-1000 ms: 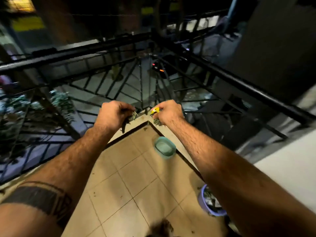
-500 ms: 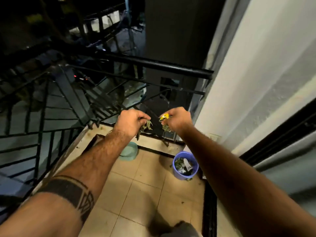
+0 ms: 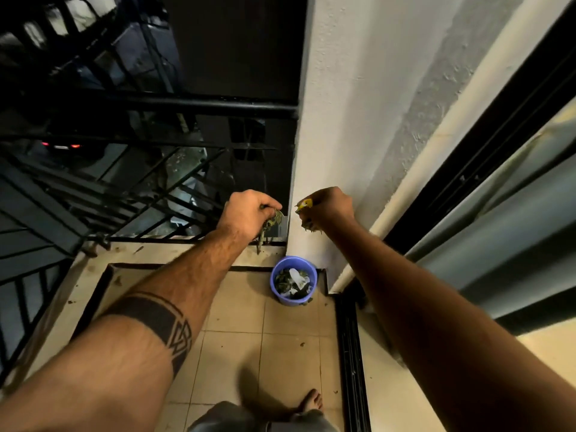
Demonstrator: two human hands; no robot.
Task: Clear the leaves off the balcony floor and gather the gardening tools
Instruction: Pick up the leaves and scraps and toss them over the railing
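Note:
My left hand [image 3: 249, 213] grips a bunch of dark green leaves [image 3: 271, 224] that hang below the fist. My right hand [image 3: 328, 208] grips more leaves [image 3: 307, 224], one of them yellow [image 3: 305, 203] at the top of the fist. Both fists are held out in front of me, above and just beyond a small blue bucket [image 3: 277, 280]. The bucket stands on the tiled balcony floor [image 3: 240, 310] in the corner by the wall and holds leaves and bits of white paper. No gardening tool is in view.
A black metal railing [image 3: 156, 104] bounds the balcony ahead and to the left. A white wall [image 3: 358, 120] and a dark sliding-door frame [image 3: 352, 353] run along the right. A few leaf scraps [image 3: 301, 344] lie on the tiles. My bare foot [image 3: 310, 400] is at the bottom.
My view has swung right from the railing corner to the wall corner. The green dish has left the view and the blue bucket now sits below my fists. Both hands still hold leaves.

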